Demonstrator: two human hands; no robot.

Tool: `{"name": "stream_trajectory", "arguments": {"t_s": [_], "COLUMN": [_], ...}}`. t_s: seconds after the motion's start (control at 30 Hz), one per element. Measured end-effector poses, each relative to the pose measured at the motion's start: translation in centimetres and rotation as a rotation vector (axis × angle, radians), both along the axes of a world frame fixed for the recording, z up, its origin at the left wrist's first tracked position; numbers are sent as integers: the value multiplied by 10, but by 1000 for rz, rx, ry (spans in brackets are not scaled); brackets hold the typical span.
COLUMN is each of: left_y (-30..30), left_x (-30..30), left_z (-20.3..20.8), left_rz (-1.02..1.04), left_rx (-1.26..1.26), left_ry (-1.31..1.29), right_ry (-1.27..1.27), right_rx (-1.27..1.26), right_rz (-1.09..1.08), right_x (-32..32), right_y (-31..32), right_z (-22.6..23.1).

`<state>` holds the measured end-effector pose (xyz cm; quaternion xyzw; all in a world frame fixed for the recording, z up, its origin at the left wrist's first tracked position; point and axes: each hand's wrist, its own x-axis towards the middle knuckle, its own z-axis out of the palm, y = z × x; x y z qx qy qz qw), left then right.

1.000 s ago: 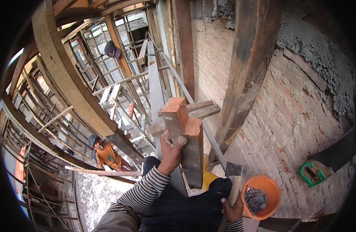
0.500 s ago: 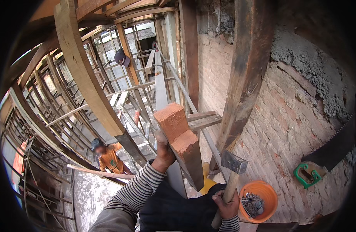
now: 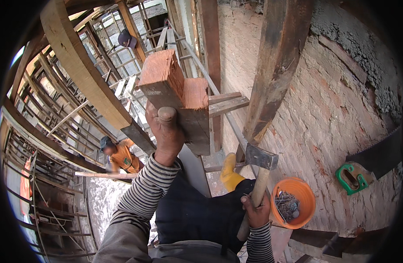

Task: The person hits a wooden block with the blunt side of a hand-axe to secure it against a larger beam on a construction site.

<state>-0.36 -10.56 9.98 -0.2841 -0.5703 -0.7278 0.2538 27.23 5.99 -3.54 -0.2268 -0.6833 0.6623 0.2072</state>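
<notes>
My left hand (image 3: 165, 135) grips a thick timber block (image 3: 193, 125) from its left side, the thumb pressed on the near face. The block's top end is freshly cut, reddish, with a step notched into it. It is raised in front of my body; the fingers behind it are partly hidden. Low on the right, my right hand (image 3: 256, 211) is closed round the wooden handle of a hammer (image 3: 262, 157), whose square steel head points up. Just right of that hand sits an orange bucket (image 3: 312, 201) with many nails (image 3: 287, 205) inside.
A handsaw (image 3: 354, 177) with a green handle rests against the rough brick wall (image 3: 306, 127) at right. A dark upright post (image 3: 276, 74) and a slanted timber (image 3: 85, 65) flank me. Below left, a person in an orange shirt (image 3: 125, 157) stands among scaffolding. A cap (image 3: 127, 39) hangs on a post.
My left hand has raised the timber block and turned it, so its notched side now faces right. The hammer stays in my right hand, nearly unmoved. The view has shifted slightly.
</notes>
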Motion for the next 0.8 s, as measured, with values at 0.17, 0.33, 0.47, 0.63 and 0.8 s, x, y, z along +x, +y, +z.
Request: {"name": "stream_trajectory", "arguments": {"t_s": [0.17,0.33,0.47,0.63,0.8], "left_y": [18,50,47,43,28], "left_x": [-10,-13,-33,-52,-53], "left_z": [-39,-116,-171,-229,-260], "left_rz": [119,-175,-235,-304,-324], "left_rx": [-55,26,-374,-500,-571], "left_ry": [25,-99,-299,-400,-540], "right_ry": [30,68,-34,-123,-74], "right_rx": [-96,-95,0,-42,-133], "right_rz": [-8,50,84,95,137], "right_x": [-8,-15,-19,-28,-54], "right_y": [-6,-1,2,3,-6], "right_z": [10,24,21,15,10]}}
